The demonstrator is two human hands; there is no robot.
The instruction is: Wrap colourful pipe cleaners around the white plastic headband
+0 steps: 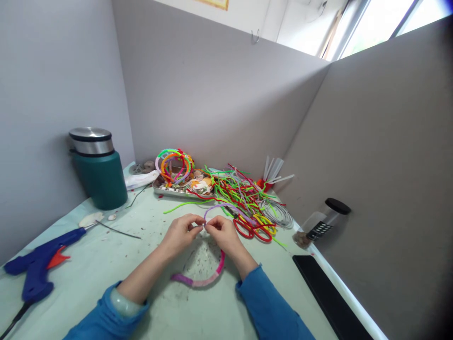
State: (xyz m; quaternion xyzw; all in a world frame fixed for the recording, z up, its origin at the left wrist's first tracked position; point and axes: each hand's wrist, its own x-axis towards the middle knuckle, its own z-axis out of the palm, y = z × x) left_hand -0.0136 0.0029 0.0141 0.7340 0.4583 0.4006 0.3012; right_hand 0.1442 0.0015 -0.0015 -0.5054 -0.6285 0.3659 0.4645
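My left hand [180, 233] and my right hand [224, 232] meet over the middle of the table, fingertips pinched together. Between them is the end of a lavender pipe cleaner [226, 205], which arcs up and away behind my right hand; the exact pinch point is small and partly covered by fingers. Below my hands, a curved band wrapped in purple, pale pink and hot pink [205, 282] lies on the table, its upper end hidden by my right wrist. Red-handled scissors [252, 230] rest just beyond my right hand, beside the pipe cleaner pile.
Colourful pipe cleaners [240, 186] heap at the back, by a metal tray [184, 193] with shells and wrapped rings [173, 165]. A green flask [101, 177] and blue glue gun [44, 262] stand left. At right are a jar [320, 224] and black strip [325, 293].
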